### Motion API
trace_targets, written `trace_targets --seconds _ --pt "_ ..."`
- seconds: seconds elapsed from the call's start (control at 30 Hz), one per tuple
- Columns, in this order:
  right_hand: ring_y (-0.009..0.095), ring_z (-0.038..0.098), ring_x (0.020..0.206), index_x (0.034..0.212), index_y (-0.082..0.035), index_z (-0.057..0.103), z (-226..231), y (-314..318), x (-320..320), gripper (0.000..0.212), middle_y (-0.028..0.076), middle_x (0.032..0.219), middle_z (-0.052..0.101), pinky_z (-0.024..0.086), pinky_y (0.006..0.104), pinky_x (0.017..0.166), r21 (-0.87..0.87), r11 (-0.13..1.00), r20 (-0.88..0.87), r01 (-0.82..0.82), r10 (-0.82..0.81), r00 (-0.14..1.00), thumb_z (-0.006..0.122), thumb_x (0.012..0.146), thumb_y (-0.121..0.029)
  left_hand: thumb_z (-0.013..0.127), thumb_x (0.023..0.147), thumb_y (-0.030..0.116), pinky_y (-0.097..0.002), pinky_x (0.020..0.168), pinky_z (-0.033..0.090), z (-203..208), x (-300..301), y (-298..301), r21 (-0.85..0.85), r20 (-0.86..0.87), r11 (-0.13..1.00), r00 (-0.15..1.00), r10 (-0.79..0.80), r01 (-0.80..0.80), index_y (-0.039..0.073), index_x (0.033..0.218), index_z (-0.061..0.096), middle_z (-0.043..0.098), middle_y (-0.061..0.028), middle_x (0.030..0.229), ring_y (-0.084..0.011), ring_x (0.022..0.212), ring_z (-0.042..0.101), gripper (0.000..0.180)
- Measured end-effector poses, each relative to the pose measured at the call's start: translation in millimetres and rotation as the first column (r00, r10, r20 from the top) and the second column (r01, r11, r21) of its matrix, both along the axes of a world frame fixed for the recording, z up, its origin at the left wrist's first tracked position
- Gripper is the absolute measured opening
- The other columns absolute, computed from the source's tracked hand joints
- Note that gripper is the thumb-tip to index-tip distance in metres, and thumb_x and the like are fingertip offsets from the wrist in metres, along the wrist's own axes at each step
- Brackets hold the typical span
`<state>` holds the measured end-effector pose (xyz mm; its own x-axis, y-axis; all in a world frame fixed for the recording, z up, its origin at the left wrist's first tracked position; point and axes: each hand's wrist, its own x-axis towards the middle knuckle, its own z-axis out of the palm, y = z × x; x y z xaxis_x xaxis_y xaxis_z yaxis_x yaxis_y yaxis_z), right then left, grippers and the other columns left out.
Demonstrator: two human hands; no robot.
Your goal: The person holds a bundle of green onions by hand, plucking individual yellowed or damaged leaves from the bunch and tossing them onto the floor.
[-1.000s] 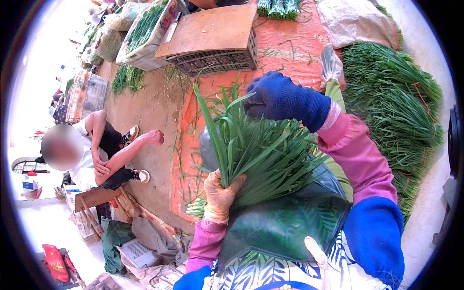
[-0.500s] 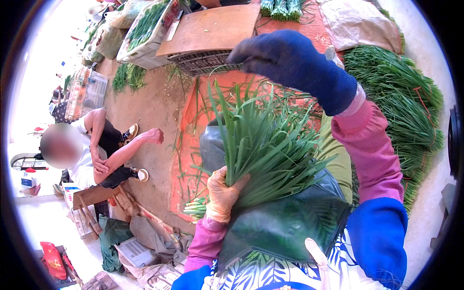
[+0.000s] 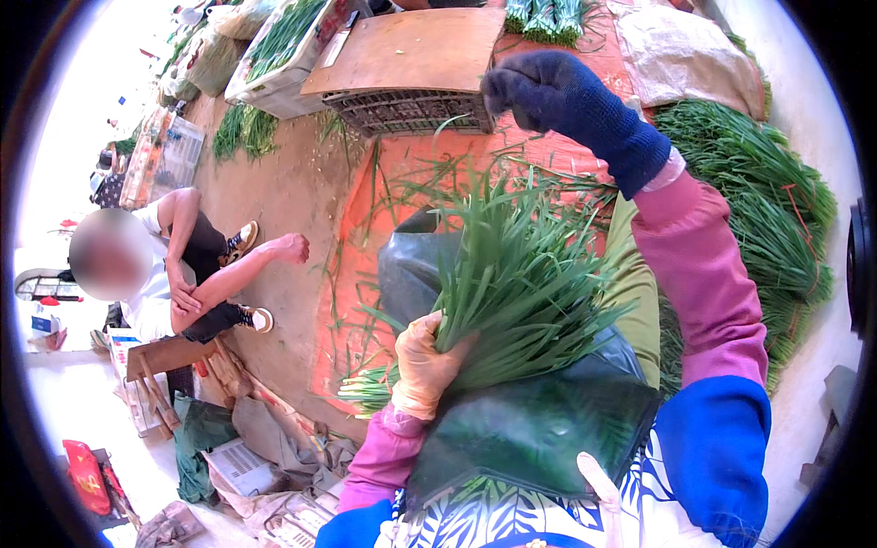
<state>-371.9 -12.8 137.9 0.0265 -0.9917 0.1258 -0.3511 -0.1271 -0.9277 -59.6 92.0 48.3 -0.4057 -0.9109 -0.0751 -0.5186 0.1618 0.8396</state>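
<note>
My left hand (image 3: 426, 363), in a thin pale-orange glove, is closed round a thick bunch of garlic chives (image 3: 521, 283). The green leaves fan out up and to the right, above a dark green plastic apron (image 3: 530, 429) on my lap. Pale stem ends (image 3: 367, 391) stick out to the left of that hand. Higher up, away from the bunch, my right hand (image 3: 571, 96) wears a dark blue knitted glove. Its fingers are curled together; whether something thin is between them does not show.
A person (image 3: 196, 265) sits at the left. Beyond my knees a wooden board (image 3: 411, 50) lies on a dark crate (image 3: 402, 111). Loose leaves litter the orange sheet (image 3: 352, 301). Large chive bundles (image 3: 749, 201) lie at the right, and tied bundles (image 3: 545, 20) at the far edge.
My right hand has moved a little to the right, and its fingers are more curled. The leaves in my left hand have swung right, while that hand keeps its grip.
</note>
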Motion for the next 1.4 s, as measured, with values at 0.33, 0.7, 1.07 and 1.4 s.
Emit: trace_targets --seconds 0.33,0.7,1.07,1.4 --pt "0.025 0.064 0.082 0.104 -0.009 0.065 -17 18 32 0.031 0.011 0.097 0.066 0.051 0.0339 0.075 -0.065 0.822 -0.58 -0.566 0.43 0.692 0.062 0.073 -0.003 0.079 0.061 0.014 -0.0334 0.068 0.051 -22 5 3 -0.178 0.056 0.983 0.998 -0.025 0.035 0.009 0.094 0.064 0.066 -0.0119 0.081 -0.0294 0.074 0.064 0.037" --pt "0.034 0.055 0.109 0.128 -0.009 0.048 -37 86 44 0.065 0.019 0.119 0.055 0.045 0.0402 0.091 -0.192 0.953 -0.412 -0.236 0.14 0.9 0.071 0.075 -0.039 0.082 0.065 0.024 -0.0348 0.099 0.039 10 8 -21 -0.019 -0.286 0.996 0.954 -0.085 0.083 0.003 0.136 0.04 0.046 -0.016 0.136 -0.0248 0.124 0.046 0.085" --pt "0.02 0.054 0.11 0.132 0.0 0.042 -170 167 8 0.061 0.013 0.119 0.055 0.041 0.0312 0.094 0.325 0.915 0.182 0.239 -0.309 0.934 0.066 0.083 -0.026 0.088 0.043 0.027 -0.0494 0.103 0.031 6 100 37 -0.149 0.74 0.974 0.672 -0.004 0.17 -0.002 0.142 0.018 0.038 -0.0228 0.134 -0.0379 0.126 0.038 0.125" --pt "0.015 0.055 0.1 0.123 0.001 0.05 -171 185 -19 0.038 0.008 0.112 0.059 0.042 0.0286 0.092 0.315 0.876 0.223 0.365 -0.442 0.869 0.059 0.088 -0.013 0.082 0.055 0.015 -0.0333 0.096 0.041 58 101 -38 0.458 -0.074 0.847 0.961 -0.268 0.271 0.0 0.133 0.04 0.058 -0.0087 0.118 -0.0193 0.107 0.055 0.09"
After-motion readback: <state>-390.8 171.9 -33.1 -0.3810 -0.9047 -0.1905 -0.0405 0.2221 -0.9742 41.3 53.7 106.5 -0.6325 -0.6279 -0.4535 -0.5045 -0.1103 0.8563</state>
